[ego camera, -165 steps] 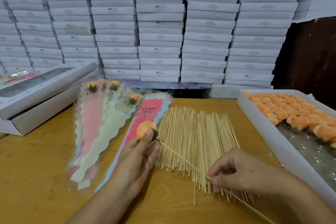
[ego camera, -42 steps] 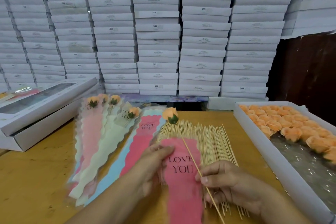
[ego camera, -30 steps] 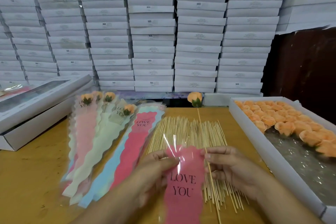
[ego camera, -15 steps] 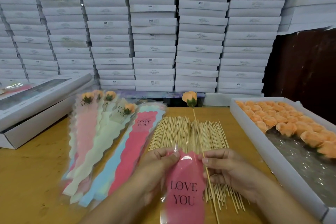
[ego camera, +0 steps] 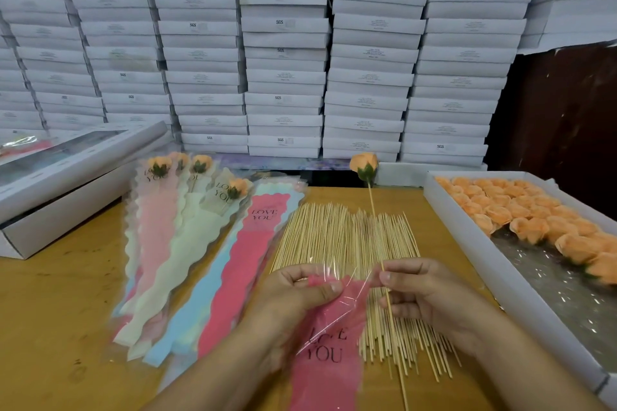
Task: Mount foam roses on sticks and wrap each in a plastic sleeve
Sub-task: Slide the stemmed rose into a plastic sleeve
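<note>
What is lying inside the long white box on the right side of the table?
The long white box holds peach foam roses on shiny crinkled plastic film. The roses and film cover the box floor.

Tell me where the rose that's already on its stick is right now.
In the head view, the mounted rose stands up right of centre, above the far end of the loose sticks, its stick held in the right hand.

The pink sleeve runs off the bottom edge, its "LOVE" lettering smeared by blur and a fold of clear film. The rose tray is cut off at right, and small labels on the stacked boxes are unreadable.
</note>
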`<state>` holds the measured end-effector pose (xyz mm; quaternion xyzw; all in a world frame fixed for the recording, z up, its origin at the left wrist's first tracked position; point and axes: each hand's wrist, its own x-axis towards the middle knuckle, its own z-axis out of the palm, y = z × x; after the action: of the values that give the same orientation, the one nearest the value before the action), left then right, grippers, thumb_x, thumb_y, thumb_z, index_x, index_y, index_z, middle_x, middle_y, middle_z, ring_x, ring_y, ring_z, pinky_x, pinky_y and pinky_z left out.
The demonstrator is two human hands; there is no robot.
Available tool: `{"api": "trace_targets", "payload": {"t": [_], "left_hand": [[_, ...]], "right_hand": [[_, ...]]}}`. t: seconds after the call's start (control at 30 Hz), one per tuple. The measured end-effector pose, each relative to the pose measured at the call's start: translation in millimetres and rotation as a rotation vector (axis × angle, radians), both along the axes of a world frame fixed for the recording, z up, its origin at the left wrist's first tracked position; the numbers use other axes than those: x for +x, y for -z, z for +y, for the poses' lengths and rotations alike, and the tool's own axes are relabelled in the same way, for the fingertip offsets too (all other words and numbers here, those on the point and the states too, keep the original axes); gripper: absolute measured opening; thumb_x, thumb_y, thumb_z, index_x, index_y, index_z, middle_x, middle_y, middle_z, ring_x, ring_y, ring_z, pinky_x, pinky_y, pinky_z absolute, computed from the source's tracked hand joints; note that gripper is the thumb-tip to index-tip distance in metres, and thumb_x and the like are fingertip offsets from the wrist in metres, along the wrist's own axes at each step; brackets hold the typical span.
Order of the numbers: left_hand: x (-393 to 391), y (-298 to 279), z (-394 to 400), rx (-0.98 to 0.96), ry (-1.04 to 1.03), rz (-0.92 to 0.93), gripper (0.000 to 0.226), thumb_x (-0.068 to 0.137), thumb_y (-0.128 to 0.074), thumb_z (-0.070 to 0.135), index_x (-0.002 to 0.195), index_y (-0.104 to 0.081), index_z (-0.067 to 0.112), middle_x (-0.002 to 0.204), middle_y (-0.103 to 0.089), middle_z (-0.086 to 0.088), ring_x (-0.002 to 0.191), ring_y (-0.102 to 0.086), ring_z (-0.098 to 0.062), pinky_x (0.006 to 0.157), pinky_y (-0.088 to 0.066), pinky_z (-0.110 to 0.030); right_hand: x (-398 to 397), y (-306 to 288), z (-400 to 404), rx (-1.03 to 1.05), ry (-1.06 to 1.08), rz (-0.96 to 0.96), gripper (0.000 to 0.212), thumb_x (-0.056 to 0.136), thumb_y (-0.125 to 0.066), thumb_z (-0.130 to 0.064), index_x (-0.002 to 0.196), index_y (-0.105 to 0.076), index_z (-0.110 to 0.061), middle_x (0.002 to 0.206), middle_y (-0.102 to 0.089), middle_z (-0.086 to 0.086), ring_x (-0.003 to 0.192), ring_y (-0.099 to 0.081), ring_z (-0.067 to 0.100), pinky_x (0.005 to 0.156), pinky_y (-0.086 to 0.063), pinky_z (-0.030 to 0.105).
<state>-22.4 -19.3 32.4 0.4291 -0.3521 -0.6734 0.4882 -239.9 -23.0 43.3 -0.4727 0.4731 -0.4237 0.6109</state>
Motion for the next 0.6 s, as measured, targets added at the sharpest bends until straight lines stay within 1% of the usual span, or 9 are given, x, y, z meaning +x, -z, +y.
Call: {"api": "trace_targets", "payload": {"t": [0.13, 0.2, 0.3, 0.4, 0.5, 0.53, 0.6], "left_hand": [[3, 3, -2, -0.012, 0.009, -0.014, 0.057, 0.055, -0.084, -0.011, 0.108, -0.064, -0.004, 0.099, -0.074, -0.027, 0.083, -0.075, -0.036, 0.069, -0.063, -0.039], [5, 4, -2, -0.009, 0.011, -0.012, 0.061, 0.052, -0.084, -0.010, 0.109, -0.064, -0.005, 0.098, -0.075, -0.025, 0.082, -0.076, -0.035, 0.065, -0.063, -0.037], [7, 5, -1, 0.007, 0.028, -0.009, 0.065, 0.049, -0.086, -0.009, 0.110, -0.064, -0.006, 0.098, -0.075, -0.025, 0.078, -0.075, -0.035, 0.061, -0.061, -0.034], [9, 7, 0, 0.022, 0.062, -0.017, 0.062, 0.052, -0.085, -0.010, 0.111, -0.065, -0.004, 0.100, -0.075, -0.025, 0.081, -0.075, -0.036, 0.065, -0.062, -0.037], [10, 9, 0, 0.023, 0.077, -0.035, 0.061, 0.054, -0.086, -0.008, 0.112, -0.066, -0.001, 0.102, -0.075, -0.024, 0.086, -0.075, -0.036, 0.077, -0.062, -0.044], [11, 9, 0, 0.024, 0.080, -0.032, 0.062, 0.054, -0.086, -0.008, 0.112, -0.066, -0.001, 0.103, -0.074, -0.025, 0.086, -0.075, -0.037, 0.077, -0.062, -0.044], [11, 9, -1, 0.029, 0.078, -0.013, 0.062, 0.054, -0.086, -0.010, 0.113, -0.065, -0.003, 0.102, -0.074, -0.027, 0.084, -0.075, -0.037, 0.069, -0.062, -0.040]], "right_hand": [[0, -9, -6, -0.020, 0.077, -0.037, 0.038, 0.070, -0.076, -0.012, 0.106, -0.072, 0.000, 0.099, -0.077, 0.016, 0.065, -0.071, 0.017, 0.054, -0.057, 0.023], [-1, -18, -13, -0.051, 0.146, -0.058, 0.036, 0.071, -0.075, -0.011, 0.106, -0.071, -0.001, 0.097, -0.077, 0.015, 0.065, -0.073, 0.017, 0.053, -0.057, 0.022], [-4, -38, -28, -0.124, 0.245, -0.066, 0.022, 0.081, -0.072, -0.004, 0.103, -0.070, -0.003, 0.087, -0.078, 0.011, 0.064, -0.073, 0.016, 0.053, -0.056, 0.021], [-4, -59, -45, -0.193, 0.337, -0.069, 0.010, 0.089, -0.067, 0.000, 0.098, -0.069, -0.003, 0.076, -0.077, 0.006, 0.061, -0.072, 0.014, 0.052, -0.056, 0.021], [-1, -78, -56, -0.249, 0.383, -0.059, 0.007, 0.091, -0.066, 0.000, 0.092, -0.069, -0.006, 0.070, -0.076, 0.001, 0.060, -0.072, 0.012, 0.052, -0.056, 0.020], [0, -82, -59, -0.261, 0.387, -0.053, 0.007, 0.091, -0.066, -0.001, 0.091, -0.069, -0.006, 0.069, -0.076, 0.001, 0.060, -0.072, 0.011, 0.052, -0.056, 0.020], [4, -85, -61, -0.269, 0.379, -0.040, 0.006, 0.091, -0.066, -0.001, 0.092, -0.069, -0.006, 0.069, -0.076, 0.001, 0.060, -0.072, 0.012, 0.052, -0.055, 0.020]]}}
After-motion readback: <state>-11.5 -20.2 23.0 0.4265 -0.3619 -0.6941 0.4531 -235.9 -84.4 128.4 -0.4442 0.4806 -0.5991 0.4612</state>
